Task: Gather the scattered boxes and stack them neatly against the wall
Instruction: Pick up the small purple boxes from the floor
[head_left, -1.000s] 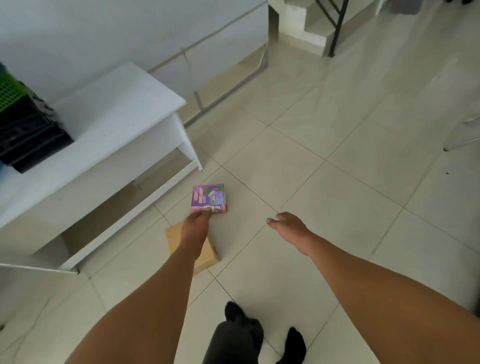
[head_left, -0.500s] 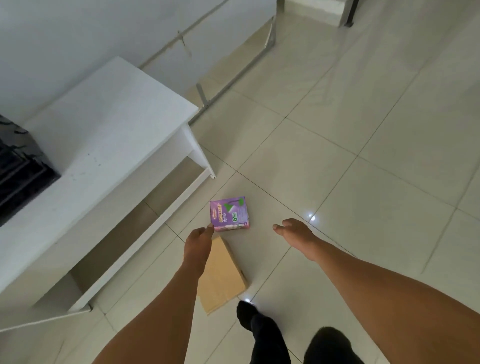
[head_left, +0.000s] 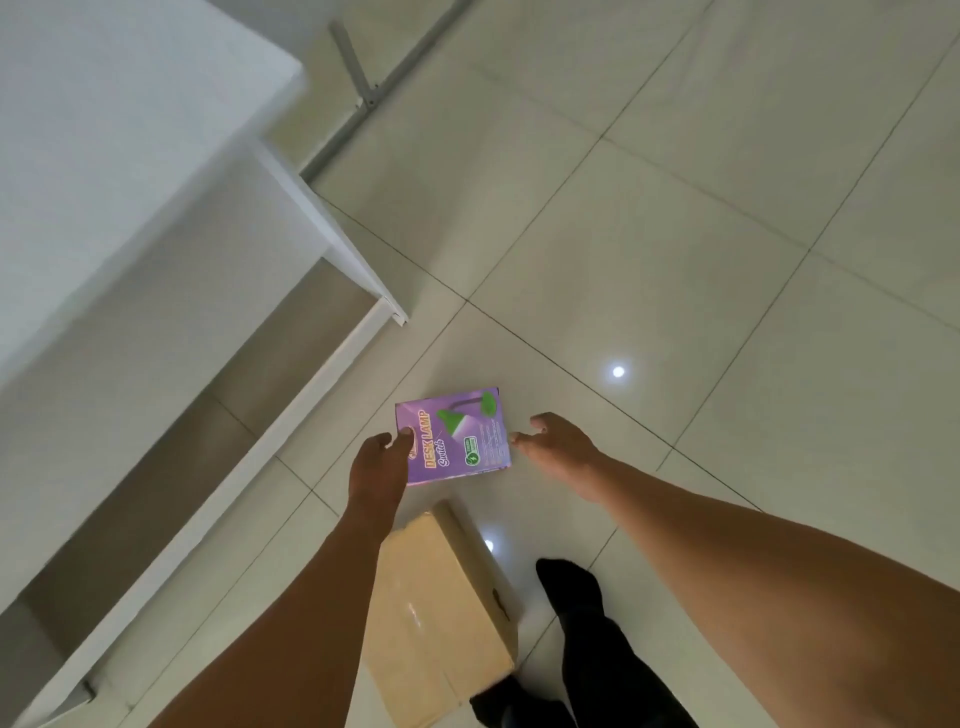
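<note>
A closed purple desk-lamp box (head_left: 453, 437) lies on the tiled floor (head_left: 675, 234); the left hand (head_left: 378, 467) touches its edge, the right hand (head_left: 558, 448) is spread open beside it, and a closed cardboard box (head_left: 441, 613) sits nearer.

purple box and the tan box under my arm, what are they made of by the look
Purple desk lamp box: likely thin printed card with a slight sheen, given the colour graphics and crisp edges. Plain tan box: apparently brown corrugated cardboard, matte, with glossy clear tape along its seam.
</note>
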